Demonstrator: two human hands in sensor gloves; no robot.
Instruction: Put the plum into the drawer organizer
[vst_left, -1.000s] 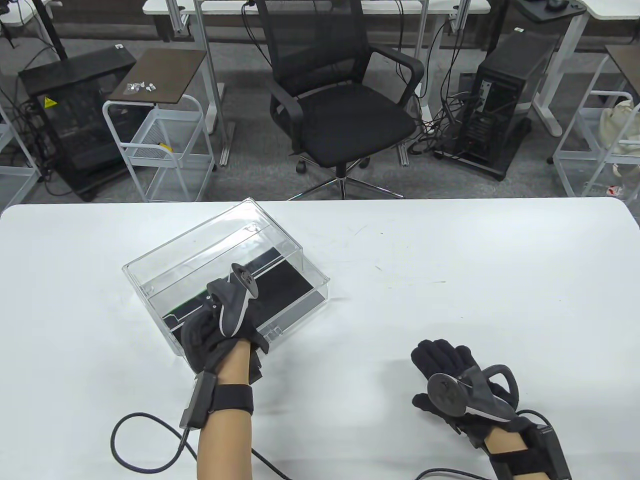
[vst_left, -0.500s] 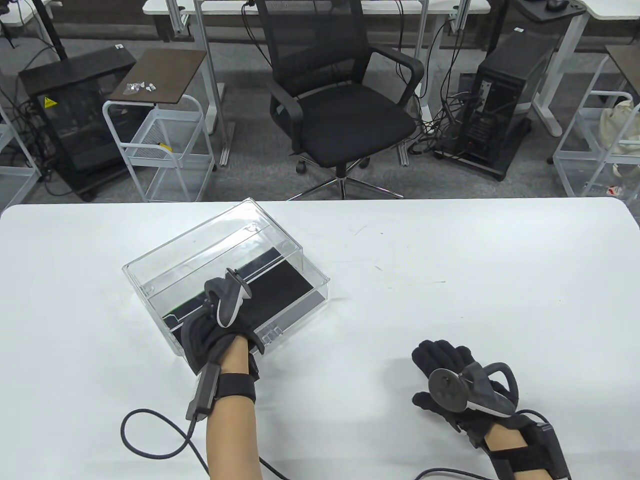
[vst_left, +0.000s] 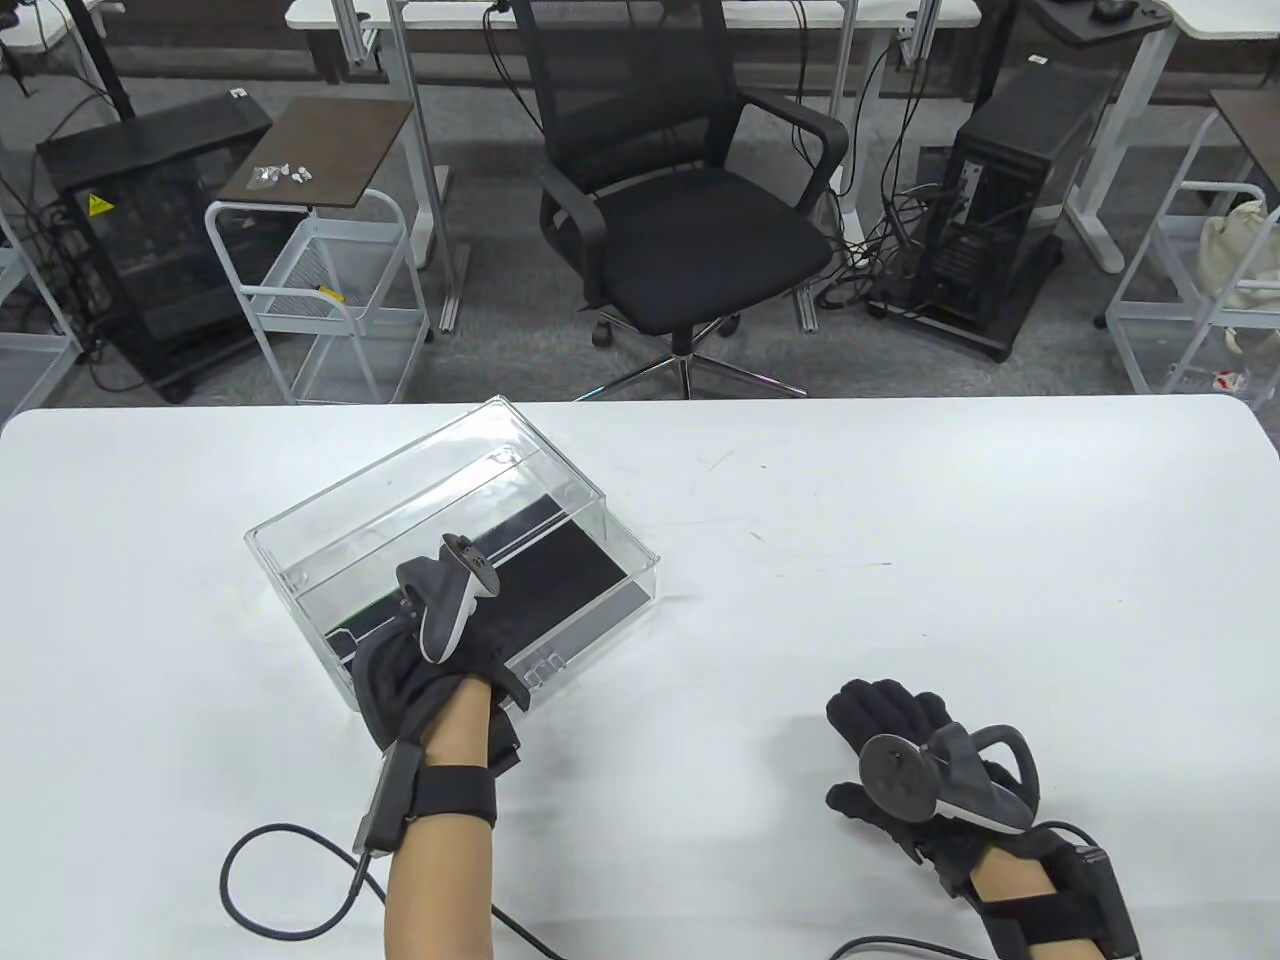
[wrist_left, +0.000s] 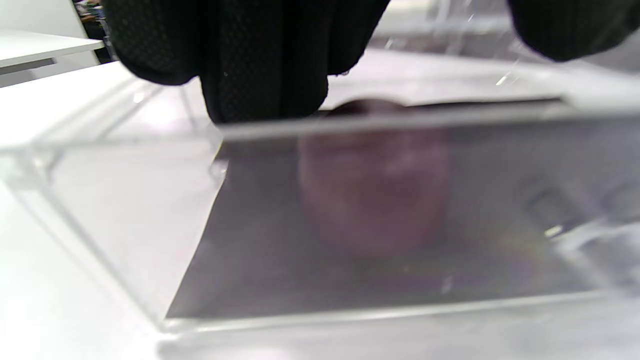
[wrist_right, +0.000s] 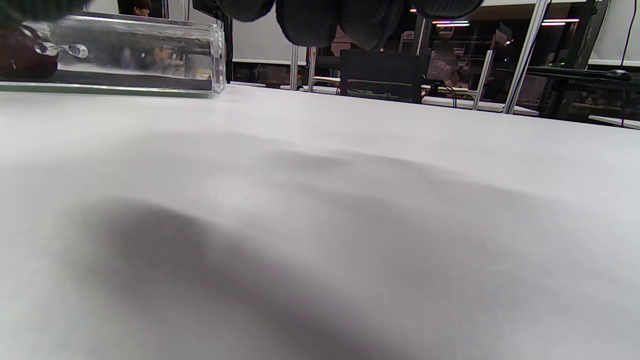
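Your white table (vst_left: 900, 600) carries the clear drawer organizer (vst_left: 400, 500), set at an angle on the left half with a dark mat on its floor. Your left hand (vst_left: 430, 670) reaches over its near wall; in the left wrist view the fingers (wrist_left: 260, 65) hang above the rim, spread apart and gripping nothing. Your right hand (vst_left: 900, 750) rests flat on the table, well apart to the right, fingers loosely extended and holding nothing. The plum (wrist_left: 372, 190) sits inside the organizer on the mat, blurred behind the near wall, just below your left fingers
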